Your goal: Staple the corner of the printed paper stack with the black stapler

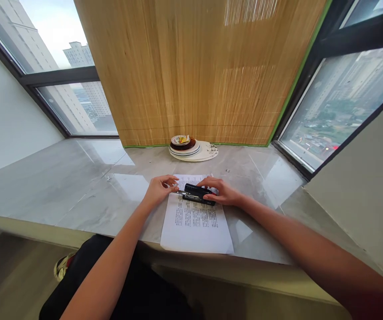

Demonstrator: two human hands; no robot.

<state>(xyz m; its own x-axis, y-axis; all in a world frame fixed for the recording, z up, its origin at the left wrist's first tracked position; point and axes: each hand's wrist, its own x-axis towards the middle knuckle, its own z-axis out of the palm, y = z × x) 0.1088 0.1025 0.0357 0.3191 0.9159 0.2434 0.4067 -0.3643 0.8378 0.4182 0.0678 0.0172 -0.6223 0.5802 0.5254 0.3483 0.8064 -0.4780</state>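
A printed sheet of paper point(196, 224) lies on the grey marble sill point(61, 186) in front of me. A black stapler point(198, 194) lies across the upper part of the sheet. My right hand point(223, 192) grips the stapler's right end, fingers curled over it. My left hand point(160, 189) is closed in a pinch at the stapler's left, metal tip, resting on the top left corner of the paper.
A stack of plates point(191, 149) with a small bowl on top stands at the back, against a bamboo blind point(194, 71). Windows flank the blind on both sides. A white wall point(361, 186) slants in at the right. The sill's front edge runs just below the paper.
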